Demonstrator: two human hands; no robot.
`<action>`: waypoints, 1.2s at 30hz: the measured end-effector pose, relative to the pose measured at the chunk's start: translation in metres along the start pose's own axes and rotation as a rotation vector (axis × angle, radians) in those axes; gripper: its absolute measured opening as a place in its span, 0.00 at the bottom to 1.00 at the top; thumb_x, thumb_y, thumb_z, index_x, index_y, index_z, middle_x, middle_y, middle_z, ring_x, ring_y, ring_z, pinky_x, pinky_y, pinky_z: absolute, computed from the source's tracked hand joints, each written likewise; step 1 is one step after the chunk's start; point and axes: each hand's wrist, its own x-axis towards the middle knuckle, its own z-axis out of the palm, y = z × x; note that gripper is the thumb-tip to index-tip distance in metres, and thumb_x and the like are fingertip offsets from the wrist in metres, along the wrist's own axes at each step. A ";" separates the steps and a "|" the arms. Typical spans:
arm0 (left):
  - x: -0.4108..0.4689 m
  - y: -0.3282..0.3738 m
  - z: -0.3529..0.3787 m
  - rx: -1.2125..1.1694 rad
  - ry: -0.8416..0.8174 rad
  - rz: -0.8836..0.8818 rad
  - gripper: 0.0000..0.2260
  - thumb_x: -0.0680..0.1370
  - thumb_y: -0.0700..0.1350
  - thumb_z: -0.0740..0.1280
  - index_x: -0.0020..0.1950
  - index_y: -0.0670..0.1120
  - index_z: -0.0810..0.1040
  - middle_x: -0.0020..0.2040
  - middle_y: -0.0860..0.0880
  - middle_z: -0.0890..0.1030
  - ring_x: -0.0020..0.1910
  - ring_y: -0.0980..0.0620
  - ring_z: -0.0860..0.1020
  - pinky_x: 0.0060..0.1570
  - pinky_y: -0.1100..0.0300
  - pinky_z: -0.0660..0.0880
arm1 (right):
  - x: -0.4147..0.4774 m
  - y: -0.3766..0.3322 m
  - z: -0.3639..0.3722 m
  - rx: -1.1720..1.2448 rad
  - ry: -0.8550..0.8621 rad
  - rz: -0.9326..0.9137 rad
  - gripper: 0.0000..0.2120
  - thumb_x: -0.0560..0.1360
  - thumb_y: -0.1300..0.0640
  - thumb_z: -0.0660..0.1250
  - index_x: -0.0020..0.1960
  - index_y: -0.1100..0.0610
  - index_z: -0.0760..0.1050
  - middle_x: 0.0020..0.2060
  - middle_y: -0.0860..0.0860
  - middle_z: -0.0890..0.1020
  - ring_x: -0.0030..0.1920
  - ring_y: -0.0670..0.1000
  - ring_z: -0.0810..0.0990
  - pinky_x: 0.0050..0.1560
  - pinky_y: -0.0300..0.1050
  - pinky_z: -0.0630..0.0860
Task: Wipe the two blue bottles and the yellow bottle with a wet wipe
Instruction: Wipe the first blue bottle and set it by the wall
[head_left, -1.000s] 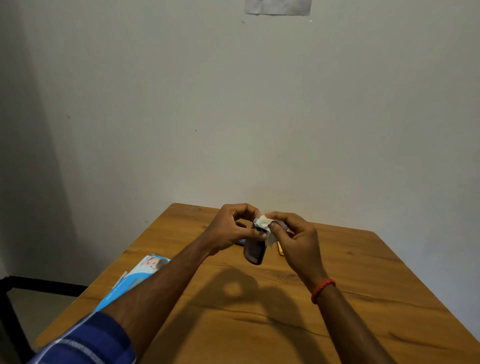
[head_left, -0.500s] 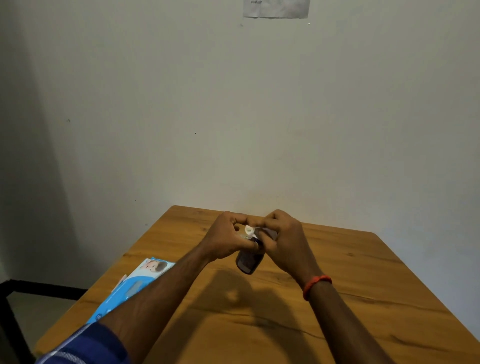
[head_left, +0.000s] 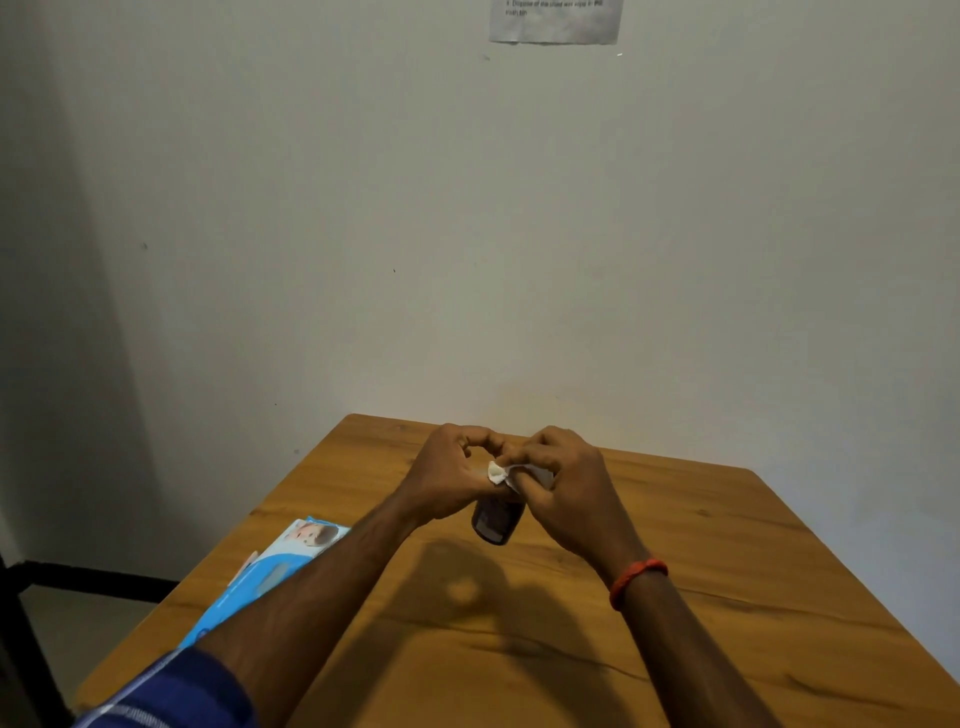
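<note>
Here the bottle (head_left: 493, 522) juts below the left hand (head_left: 447, 483) and wipe (head_left: 497, 473).

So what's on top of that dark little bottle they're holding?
A white wet wipe, pinched by the right hand against the top of the bottle. The left hand grips the bottle too; its cap is covered.

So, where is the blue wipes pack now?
In the head view, the blue wipes pack lies at the left edge of the table, partly hidden by the left forearm.
</note>
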 end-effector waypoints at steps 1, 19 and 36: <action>-0.001 0.001 0.001 -0.001 -0.002 -0.002 0.13 0.67 0.43 0.80 0.43 0.58 0.82 0.43 0.59 0.85 0.46 0.58 0.82 0.55 0.52 0.79 | 0.002 0.000 0.001 0.001 0.013 0.012 0.09 0.74 0.58 0.70 0.53 0.51 0.84 0.42 0.48 0.78 0.45 0.47 0.75 0.42 0.42 0.77; 0.003 0.009 0.007 0.065 -0.020 0.074 0.14 0.66 0.42 0.81 0.47 0.53 0.81 0.43 0.60 0.82 0.45 0.68 0.79 0.46 0.78 0.71 | -0.002 0.004 -0.003 0.170 0.097 0.208 0.09 0.76 0.60 0.68 0.50 0.49 0.84 0.45 0.48 0.84 0.48 0.44 0.81 0.44 0.37 0.81; 0.004 0.004 0.011 0.038 -0.052 0.083 0.12 0.69 0.45 0.79 0.50 0.53 0.83 0.46 0.58 0.83 0.48 0.61 0.79 0.47 0.73 0.72 | -0.004 0.005 -0.008 0.083 0.018 0.048 0.10 0.76 0.64 0.68 0.55 0.56 0.82 0.48 0.49 0.75 0.48 0.44 0.74 0.43 0.30 0.76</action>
